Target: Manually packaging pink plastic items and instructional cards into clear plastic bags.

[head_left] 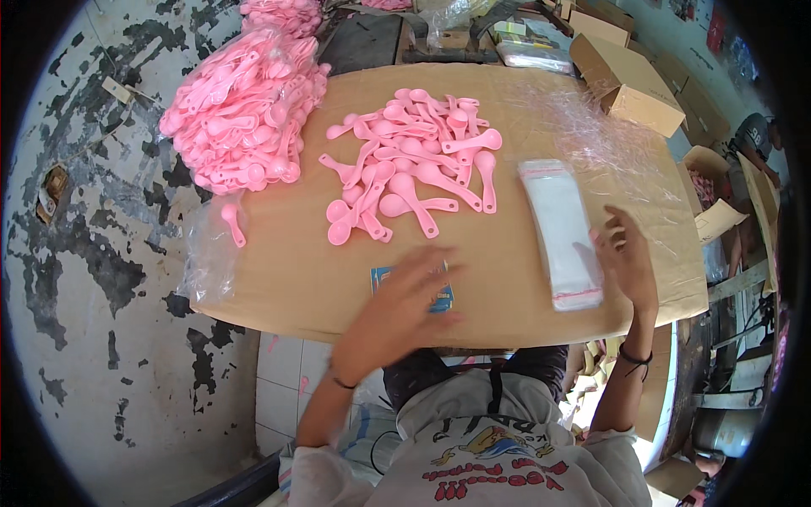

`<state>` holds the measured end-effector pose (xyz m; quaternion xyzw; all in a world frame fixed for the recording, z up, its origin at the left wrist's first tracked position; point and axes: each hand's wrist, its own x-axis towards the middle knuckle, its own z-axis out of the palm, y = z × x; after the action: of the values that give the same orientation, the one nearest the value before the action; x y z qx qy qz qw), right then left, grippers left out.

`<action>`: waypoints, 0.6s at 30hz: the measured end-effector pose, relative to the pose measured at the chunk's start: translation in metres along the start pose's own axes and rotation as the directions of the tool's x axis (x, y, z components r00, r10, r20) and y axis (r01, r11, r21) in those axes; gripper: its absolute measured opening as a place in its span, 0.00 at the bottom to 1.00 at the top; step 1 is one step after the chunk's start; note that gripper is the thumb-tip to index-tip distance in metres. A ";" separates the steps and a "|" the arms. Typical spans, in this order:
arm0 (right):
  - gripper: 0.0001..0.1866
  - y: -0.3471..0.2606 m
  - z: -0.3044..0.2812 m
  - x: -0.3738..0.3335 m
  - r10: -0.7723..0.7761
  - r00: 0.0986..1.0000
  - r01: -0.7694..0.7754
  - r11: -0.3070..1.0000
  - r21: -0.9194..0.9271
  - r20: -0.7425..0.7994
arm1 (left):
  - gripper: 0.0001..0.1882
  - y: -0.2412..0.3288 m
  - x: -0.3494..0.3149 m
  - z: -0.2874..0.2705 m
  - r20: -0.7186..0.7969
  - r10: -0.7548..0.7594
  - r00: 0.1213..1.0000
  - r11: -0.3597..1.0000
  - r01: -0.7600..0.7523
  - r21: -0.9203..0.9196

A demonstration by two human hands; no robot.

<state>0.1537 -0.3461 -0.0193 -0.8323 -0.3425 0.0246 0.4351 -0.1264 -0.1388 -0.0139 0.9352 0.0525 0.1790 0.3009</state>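
My left hand (404,296), smeared a little by motion, hovers with fingers apart over a small blue printed card or packet (441,297) near the table's front edge, hiding part of it. Nothing shows in its grasp. Beside the right edge of a stack of clear plastic sleeves (559,228), my right hand (627,258) is held with loosely bent fingers spread, and it appears to hold nothing. Beyond my hands lies a loose heap of pink plastic scoop spoons (414,156). One single pink spoon (232,223) rests on a clear bag at the left.
A bulging clear bag of pink spoons (241,110) stands at the table's far left. Crumpled clear plastic scraps (604,139) and an open cardboard box (629,80) are at the far right. Brown paper (304,279) covers the table. Another person (754,139) is beyond the right side.
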 end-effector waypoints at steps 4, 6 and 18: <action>0.09 0.016 0.005 0.000 0.109 0.977 -0.148 0.965 0.217 0.183 | 0.32 0.032 0.049 0.058 -0.010 0.237 0.971 0.971 -0.237 -0.038; 0.09 0.013 0.003 0.000 0.123 0.975 -0.162 0.964 0.210 0.188 | 0.32 0.040 0.063 0.080 -0.045 0.280 0.959 0.958 -0.282 -0.049; 0.08 -0.001 -0.004 -0.002 0.059 0.987 -0.076 0.991 0.112 0.148 | 0.30 0.039 0.078 0.106 -0.016 0.268 0.963 0.962 -0.267 0.061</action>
<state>0.1531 -0.3498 -0.0170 -0.8126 -0.3425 0.1198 0.4561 -0.0153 -0.2120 -0.0475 0.9398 -0.0653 0.2278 0.2461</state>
